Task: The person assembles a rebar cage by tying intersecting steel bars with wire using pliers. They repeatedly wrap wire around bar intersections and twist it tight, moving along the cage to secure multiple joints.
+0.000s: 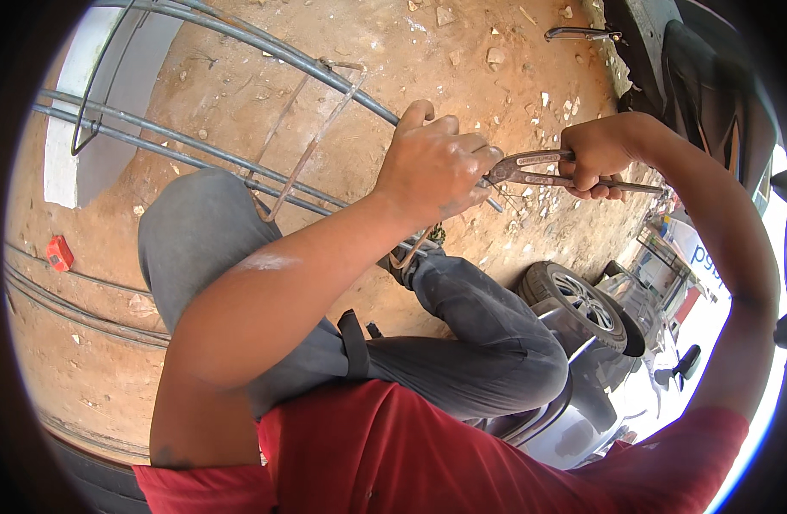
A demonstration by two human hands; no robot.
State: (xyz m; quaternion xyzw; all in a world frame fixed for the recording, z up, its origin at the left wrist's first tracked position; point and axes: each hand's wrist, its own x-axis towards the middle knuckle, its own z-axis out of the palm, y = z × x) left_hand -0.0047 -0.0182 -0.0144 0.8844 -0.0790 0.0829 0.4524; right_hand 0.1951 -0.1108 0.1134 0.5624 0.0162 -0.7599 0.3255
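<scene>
One pair of pliers [547, 170], perhaps four long steel bars [239, 38], one red block [60, 253]

Pincer [530, 169] nose hidden behind left hand [432, 163]; handle middle covered by right hand [595, 154] fingers.

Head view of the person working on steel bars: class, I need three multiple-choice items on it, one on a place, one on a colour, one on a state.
1. Where does the small red block lie?
A. on the dirt at the left
B. on the person's knee
C. on the car tyre

2. What colour is the person's shirt?
A. blue
B. red
C. white

3. What is the right hand doing?
A. resting open on the ground
B. holding a cup
C. gripping the handles of the pincers

Answers: 1 A, it sits on bare dirt near the left rim. 2 B, the cloth at the lower edge is red. 3 C, its fingers wrap the handles while the left hand holds the steel bars at the tool's head.
</scene>
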